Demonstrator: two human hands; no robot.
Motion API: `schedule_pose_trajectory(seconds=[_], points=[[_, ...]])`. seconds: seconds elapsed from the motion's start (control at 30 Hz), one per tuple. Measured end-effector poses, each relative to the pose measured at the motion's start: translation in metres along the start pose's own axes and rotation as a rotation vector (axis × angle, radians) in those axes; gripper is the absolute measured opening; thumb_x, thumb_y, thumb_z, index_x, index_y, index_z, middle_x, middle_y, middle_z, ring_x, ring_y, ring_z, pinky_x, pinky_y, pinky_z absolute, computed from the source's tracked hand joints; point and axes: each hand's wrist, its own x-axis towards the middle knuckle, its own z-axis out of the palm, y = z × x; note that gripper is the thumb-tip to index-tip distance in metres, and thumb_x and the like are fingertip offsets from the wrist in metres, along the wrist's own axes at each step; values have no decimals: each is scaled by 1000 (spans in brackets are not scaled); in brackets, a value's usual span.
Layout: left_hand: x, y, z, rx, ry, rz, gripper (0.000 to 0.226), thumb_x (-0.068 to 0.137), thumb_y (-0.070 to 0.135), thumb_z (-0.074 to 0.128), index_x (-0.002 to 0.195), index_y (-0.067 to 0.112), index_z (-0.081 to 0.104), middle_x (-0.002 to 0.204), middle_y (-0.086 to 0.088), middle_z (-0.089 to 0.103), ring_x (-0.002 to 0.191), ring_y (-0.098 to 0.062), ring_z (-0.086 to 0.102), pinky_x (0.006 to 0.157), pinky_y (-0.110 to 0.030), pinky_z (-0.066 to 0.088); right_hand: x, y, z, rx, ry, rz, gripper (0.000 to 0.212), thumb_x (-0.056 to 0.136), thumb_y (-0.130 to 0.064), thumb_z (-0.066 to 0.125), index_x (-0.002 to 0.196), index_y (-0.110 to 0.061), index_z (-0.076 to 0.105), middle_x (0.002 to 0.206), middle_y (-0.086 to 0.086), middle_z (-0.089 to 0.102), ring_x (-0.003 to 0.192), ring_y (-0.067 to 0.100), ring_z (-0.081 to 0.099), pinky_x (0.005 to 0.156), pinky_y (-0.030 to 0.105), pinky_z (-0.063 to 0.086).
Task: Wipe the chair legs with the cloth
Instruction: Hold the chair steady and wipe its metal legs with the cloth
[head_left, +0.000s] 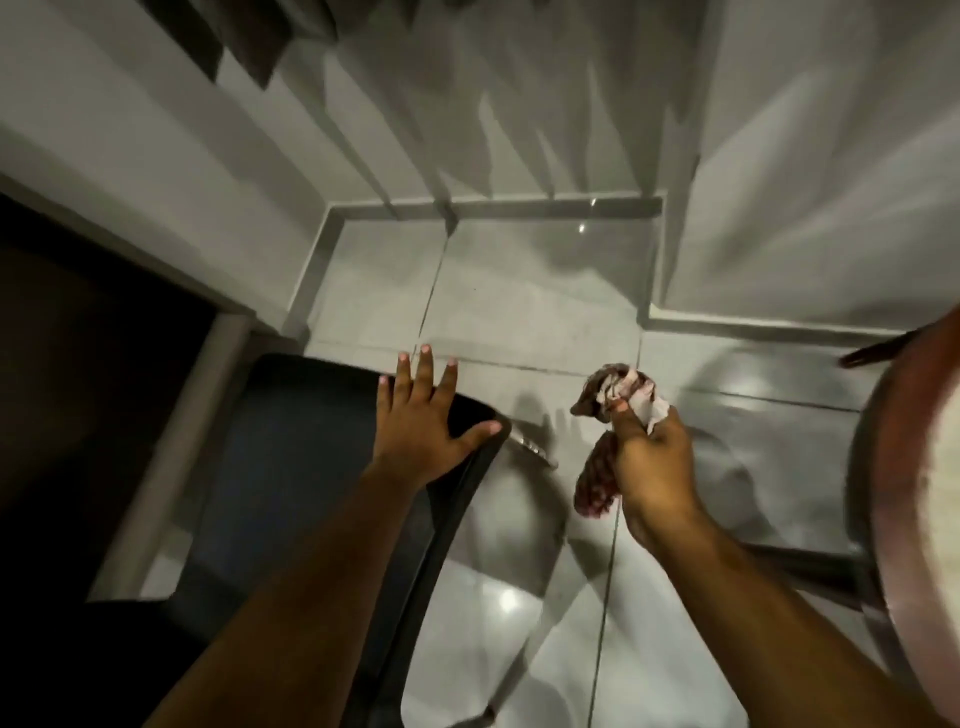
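A dark chair with a black frame and bluish seat stands at the lower left, seen from above. My left hand lies flat and open on its far right corner, fingers spread. A shiny metal chair leg pokes out just beyond that corner, mostly hidden under the seat. My right hand is held above the floor to the right of the chair, closed around a crumpled maroon and white cloth. One end of the cloth hangs below the fist. The cloth is apart from the chair.
Glossy grey floor tiles fill the middle. White walls with a grey skirting enclose a corner behind. A round wooden table edge with dark legs sits at the right. A dark doorway opens on the left.
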Motion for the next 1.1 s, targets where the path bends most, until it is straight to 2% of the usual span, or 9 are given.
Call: schedule_pose_trajectory(seconds=[0.1, 0.17, 0.27, 0.37, 0.57, 0.7, 0.8, 0.93, 1.1], points=[[-5, 4, 40, -108, -13, -49, 107, 68, 94, 20, 154, 31, 6, 165, -6, -6, 151, -32, -14, 118, -59, -7, 26, 46, 25, 90, 49, 143, 16, 95, -26, 58, 104, -17, 67, 113, 15, 72, 96, 36, 66, 92, 52, 51], [-3, 5, 58, -183, 73, -61, 91, 78, 85, 24, 153, 35, 12, 166, -3, 2, 152, -30, -9, 118, -58, -5, 45, 74, 35, 112, 98, 219, 8, 93, -25, 62, 96, -22, 68, 109, 5, 74, 106, 26, 68, 97, 43, 53], [-2, -1, 64, -220, 133, -48, 77, 85, 74, 25, 152, 38, 15, 166, 1, 5, 152, -27, -6, 119, -57, -5, 67, 106, 51, 111, 103, 308, 14, 92, -30, 62, 100, -21, 70, 106, 1, 74, 111, 24, 67, 95, 34, 52], [1, -1, 61, -243, 121, -46, 77, 85, 70, 26, 153, 35, 18, 165, 0, 6, 152, -27, -5, 119, -56, -6, 74, 116, 76, 274, -10, 442, 39, 92, -43, 58, 116, -15, 69, 109, 9, 74, 100, 28, 70, 88, 40, 54], [1, -1, 63, -244, 99, -50, 76, 86, 67, 29, 153, 34, 18, 165, 0, 8, 153, -27, -4, 119, -57, -4, 94, 129, 99, 701, -97, 557, 47, 98, -46, 30, 93, -16, 67, 84, 0, 70, 78, 13, 67, 80, 25, 51], [3, -3, 66, -232, 98, -50, 74, 87, 67, 29, 152, 34, 17, 165, 0, 8, 153, -27, -3, 119, -57, -5, 96, 136, 99, 696, -114, 598, 44, 96, -43, 37, 105, -17, 72, 105, 5, 75, 90, 18, 71, 86, 31, 54], [4, -3, 66, -232, 98, -46, 74, 88, 67, 27, 153, 33, 16, 165, -1, 8, 153, -27, -4, 119, -58, -5, 100, 133, 112, 568, -89, 556, 31, 95, -31, 49, 104, -13, 73, 101, 4, 74, 97, 21, 68, 87, 32, 55], [3, -3, 65, -226, 74, -43, 73, 90, 65, 22, 153, 31, 14, 166, -2, 7, 152, -28, -5, 119, -59, -4, 104, 135, 119, 482, -27, 606, 41, 101, -29, 42, 124, -8, 67, 118, 10, 73, 110, 26, 69, 88, 35, 58], [4, 0, 63, -229, 79, -59, 69, 93, 62, 20, 153, 29, 14, 165, -2, 8, 152, -28, -4, 119, -58, -4, 115, 150, 120, 465, -22, 618, 35, 99, -28, 46, 113, -11, 74, 101, 6, 78, 95, 21, 74, 88, 35, 59]])
